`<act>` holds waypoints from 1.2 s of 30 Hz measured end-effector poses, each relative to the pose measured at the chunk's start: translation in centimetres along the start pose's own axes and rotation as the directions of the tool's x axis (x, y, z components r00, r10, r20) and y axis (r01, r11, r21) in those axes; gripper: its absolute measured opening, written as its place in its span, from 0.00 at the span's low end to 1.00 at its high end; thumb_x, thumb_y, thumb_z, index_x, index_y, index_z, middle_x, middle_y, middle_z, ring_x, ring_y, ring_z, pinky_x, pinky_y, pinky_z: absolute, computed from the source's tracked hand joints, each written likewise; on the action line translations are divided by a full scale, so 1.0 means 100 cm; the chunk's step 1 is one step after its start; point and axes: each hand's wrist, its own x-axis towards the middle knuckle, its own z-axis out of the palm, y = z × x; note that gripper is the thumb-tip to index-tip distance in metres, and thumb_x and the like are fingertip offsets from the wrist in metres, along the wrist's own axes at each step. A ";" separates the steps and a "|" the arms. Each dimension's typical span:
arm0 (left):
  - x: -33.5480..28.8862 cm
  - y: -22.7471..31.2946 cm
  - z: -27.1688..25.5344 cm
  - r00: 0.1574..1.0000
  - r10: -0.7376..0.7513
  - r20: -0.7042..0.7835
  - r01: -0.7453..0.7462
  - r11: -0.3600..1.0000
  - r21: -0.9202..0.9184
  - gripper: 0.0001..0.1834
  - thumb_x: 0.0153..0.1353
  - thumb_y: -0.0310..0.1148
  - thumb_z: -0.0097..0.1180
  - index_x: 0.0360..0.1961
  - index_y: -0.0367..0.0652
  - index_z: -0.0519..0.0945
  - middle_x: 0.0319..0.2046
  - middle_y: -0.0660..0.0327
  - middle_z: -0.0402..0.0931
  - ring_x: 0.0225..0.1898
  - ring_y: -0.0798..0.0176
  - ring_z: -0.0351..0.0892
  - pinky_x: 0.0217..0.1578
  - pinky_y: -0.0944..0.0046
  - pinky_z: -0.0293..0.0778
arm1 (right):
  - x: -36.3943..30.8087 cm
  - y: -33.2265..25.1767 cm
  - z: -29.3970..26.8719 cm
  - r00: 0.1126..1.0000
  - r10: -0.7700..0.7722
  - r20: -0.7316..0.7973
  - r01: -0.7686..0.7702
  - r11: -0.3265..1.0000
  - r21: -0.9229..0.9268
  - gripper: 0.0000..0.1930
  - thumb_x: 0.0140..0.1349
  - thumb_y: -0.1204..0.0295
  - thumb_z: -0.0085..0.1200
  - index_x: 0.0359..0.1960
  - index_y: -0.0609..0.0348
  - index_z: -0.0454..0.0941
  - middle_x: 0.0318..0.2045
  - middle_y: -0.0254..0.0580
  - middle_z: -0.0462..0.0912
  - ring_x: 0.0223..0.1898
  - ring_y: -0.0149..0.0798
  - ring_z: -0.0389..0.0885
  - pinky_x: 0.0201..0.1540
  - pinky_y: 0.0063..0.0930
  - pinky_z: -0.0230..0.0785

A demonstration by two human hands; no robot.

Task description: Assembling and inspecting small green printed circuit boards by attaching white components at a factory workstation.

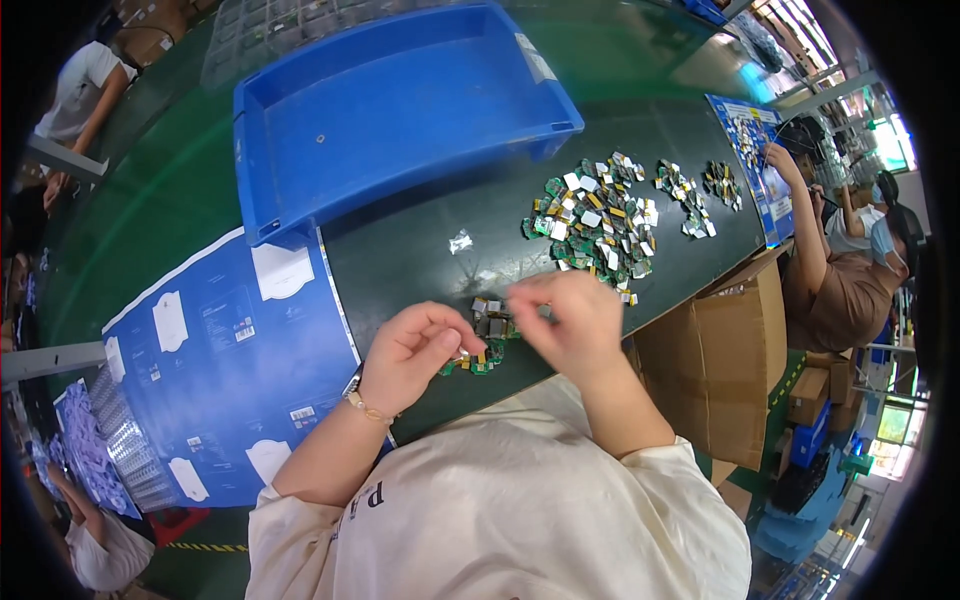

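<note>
My left hand is closed in a pinch over a small pile of green circuit boards near the front edge of the table. A small pale, shiny bit shows at its fingertips, but its kind is too small to tell. Opposite it, my right hand hovers with thumb and forefinger curled toward each other; whatever is between them, if anything, cannot be made out. Both hands partly cover the small pile. Beyond my right hand spreads a large heap of green boards with white and yellow parts.
A big blue bin stands at the back, holding a tiny piece. Left lies a printed blue sheet. A crumpled clear scrap and smaller board piles dot the dark mat. A cardboard box stands right; co-workers sit around.
</note>
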 end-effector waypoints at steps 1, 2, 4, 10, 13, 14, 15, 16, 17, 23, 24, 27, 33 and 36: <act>-0.001 0.002 -0.003 0.998 0.015 0.062 -0.017 0.999 0.027 0.08 0.69 0.29 0.47 0.41 0.37 0.76 0.36 0.58 0.82 0.39 0.68 0.80 0.42 0.70 0.74 | -0.003 -0.003 0.006 0.999 -0.044 0.030 0.043 0.998 0.049 0.07 0.47 0.77 0.65 0.28 0.56 0.79 0.29 0.37 0.85 0.27 0.37 0.83 0.29 0.26 0.73; -0.002 0.000 -0.004 0.998 0.019 0.066 -0.021 0.999 0.035 0.11 0.71 0.32 0.45 0.40 0.36 0.76 0.35 0.58 0.82 0.38 0.68 0.81 0.41 0.69 0.75 | -0.005 -0.004 0.012 0.999 -0.043 0.027 0.041 0.998 0.045 0.07 0.47 0.77 0.65 0.28 0.56 0.79 0.29 0.37 0.85 0.27 0.37 0.83 0.29 0.26 0.73; 0.000 -0.002 -0.001 1.000 -0.009 -0.016 0.010 0.998 0.061 0.12 0.71 0.35 0.45 0.40 0.36 0.76 0.36 0.57 0.81 0.37 0.66 0.81 0.41 0.68 0.76 | -0.006 -0.007 0.024 0.994 -0.109 0.017 0.104 0.978 0.182 0.08 0.48 0.77 0.65 0.30 0.56 0.79 0.30 0.37 0.85 0.26 0.38 0.82 0.29 0.27 0.72; 0.002 -0.012 -0.007 0.975 -0.101 -0.197 0.057 0.974 -0.219 0.12 0.70 0.37 0.47 0.40 0.38 0.75 0.36 0.58 0.79 0.34 0.63 0.82 0.38 0.65 0.80 | 0.000 -0.012 0.033 0.982 -0.188 -0.018 0.189 0.970 0.154 0.10 0.46 0.78 0.65 0.30 0.56 0.78 0.34 0.37 0.85 0.27 0.37 0.79 0.28 0.27 0.70; 0.004 -0.011 -0.011 0.989 -0.108 -0.101 0.075 0.955 -0.286 0.09 0.68 0.34 0.50 0.40 0.39 0.76 0.36 0.60 0.80 0.37 0.67 0.82 0.37 0.69 0.78 | -0.002 -0.009 0.037 0.982 -0.188 -0.026 0.189 0.972 0.137 0.11 0.45 0.78 0.65 0.30 0.56 0.78 0.35 0.37 0.85 0.27 0.37 0.79 0.29 0.27 0.70; 0.004 -0.011 -0.010 0.989 -0.107 -0.102 0.074 0.955 -0.286 0.09 0.68 0.34 0.50 0.40 0.39 0.76 0.36 0.60 0.80 0.37 0.67 0.82 0.37 0.69 0.78 | -0.003 -0.008 0.039 0.984 -0.176 -0.034 0.179 0.975 0.129 0.11 0.45 0.78 0.65 0.30 0.56 0.78 0.35 0.37 0.85 0.27 0.38 0.79 0.29 0.27 0.70; 0.004 -0.012 -0.009 0.983 -0.129 -0.130 0.086 0.951 -0.297 0.08 0.68 0.33 0.51 0.41 0.39 0.76 0.36 0.61 0.80 0.37 0.68 0.82 0.37 0.70 0.78 | -0.004 -0.008 0.040 0.984 -0.177 -0.034 0.180 0.975 0.130 0.11 0.45 0.78 0.65 0.30 0.56 0.78 0.35 0.37 0.85 0.27 0.38 0.79 0.29 0.27 0.70; 0.005 -0.013 -0.008 0.976 -0.152 -0.157 0.098 0.946 -0.309 0.07 0.67 0.32 0.52 0.41 0.40 0.76 0.36 0.61 0.80 0.36 0.69 0.81 0.37 0.71 0.77 | -0.006 -0.008 0.042 0.984 -0.174 -0.033 0.177 0.977 0.118 0.11 0.44 0.78 0.66 0.30 0.56 0.78 0.35 0.38 0.85 0.27 0.38 0.80 0.29 0.27 0.70; 0.005 -0.012 -0.008 0.976 -0.152 -0.157 0.098 0.946 -0.310 0.07 0.67 0.32 0.52 0.41 0.40 0.76 0.36 0.61 0.80 0.36 0.69 0.81 0.37 0.71 0.77 | -0.007 -0.008 0.042 0.985 -0.171 -0.031 0.173 0.979 0.106 0.11 0.44 0.78 0.66 0.30 0.56 0.77 0.35 0.38 0.85 0.28 0.38 0.80 0.29 0.27 0.70; 0.007 -0.007 -0.011 0.972 -0.167 -0.167 0.108 0.944 -0.310 0.05 0.66 0.30 0.53 0.39 0.40 0.76 0.35 0.63 0.80 0.35 0.72 0.79 0.36 0.73 0.75 | -0.007 -0.008 0.044 0.988 -0.155 0.002 0.153 0.980 0.124 0.11 0.44 0.77 0.67 0.29 0.55 0.77 0.36 0.38 0.84 0.29 0.38 0.80 0.30 0.27 0.70; 0.008 -0.008 -0.010 0.976 -0.132 -0.174 0.083 0.960 -0.267 0.05 0.66 0.29 0.53 0.39 0.40 0.77 0.35 0.63 0.80 0.35 0.73 0.79 0.36 0.74 0.75 | -0.007 -0.008 0.046 0.988 -0.155 0.002 0.154 0.980 0.125 0.11 0.44 0.77 0.67 0.29 0.55 0.77 0.36 0.38 0.84 0.29 0.38 0.80 0.30 0.27 0.70; 0.007 -0.008 -0.009 0.980 -0.088 -0.179 0.051 0.978 -0.202 0.04 0.65 0.28 0.54 0.37 0.39 0.77 0.35 0.64 0.80 0.36 0.74 0.78 0.37 0.75 0.73 | -0.007 -0.007 0.047 0.988 -0.152 -0.019 0.153 0.978 0.145 0.12 0.42 0.77 0.67 0.27 0.54 0.76 0.36 0.37 0.84 0.29 0.38 0.80 0.30 0.27 0.70; 0.005 -0.009 -0.009 0.981 -0.049 -0.186 0.024 0.990 -0.136 0.03 0.62 0.23 0.57 0.37 0.37 0.77 0.35 0.63 0.80 0.37 0.74 0.78 0.38 0.75 0.74 | -0.010 -0.006 0.045 0.986 -0.163 -0.033 0.166 0.977 0.132 0.12 0.41 0.77 0.68 0.26 0.53 0.76 0.36 0.35 0.84 0.27 0.36 0.78 0.28 0.26 0.69; 0.006 -0.010 -0.010 0.981 -0.047 -0.190 0.021 0.990 -0.136 0.04 0.62 0.21 0.56 0.37 0.37 0.77 0.36 0.62 0.80 0.37 0.73 0.78 0.39 0.75 0.74 | -0.011 -0.005 0.046 0.982 -0.175 -0.066 0.182 0.975 0.124 0.12 0.41 0.77 0.68 0.25 0.53 0.76 0.36 0.35 0.84 0.27 0.36 0.77 0.28 0.26 0.68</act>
